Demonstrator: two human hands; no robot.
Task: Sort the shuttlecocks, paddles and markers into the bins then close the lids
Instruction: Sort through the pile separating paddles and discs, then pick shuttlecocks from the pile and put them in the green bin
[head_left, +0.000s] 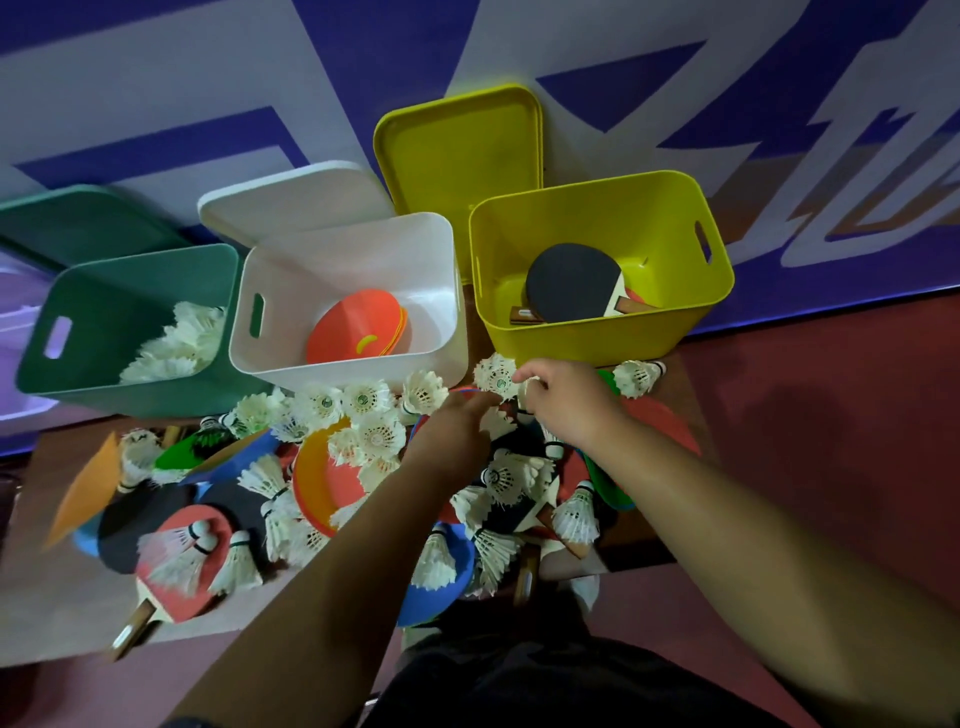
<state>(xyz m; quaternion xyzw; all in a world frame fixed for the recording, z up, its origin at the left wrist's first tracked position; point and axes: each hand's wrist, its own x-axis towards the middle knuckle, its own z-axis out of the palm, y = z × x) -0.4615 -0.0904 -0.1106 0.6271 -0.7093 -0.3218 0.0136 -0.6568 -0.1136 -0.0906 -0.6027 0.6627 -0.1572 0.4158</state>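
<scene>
risk of misfile: shuttlecock (496, 376) against yellow bin (597, 338) front wall; left hand (457, 428) stretched loose, right hand (569, 402) curled beside it, grasp unclear; a slip could land it among paddles (571, 283).

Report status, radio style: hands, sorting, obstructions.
Left hand reaching, right hand curled at a shuttlecock by the yellow bin, grip unclear. Three bins part filled, lids off. Pile mixed, shuttlecocks atop paddles.
</scene>
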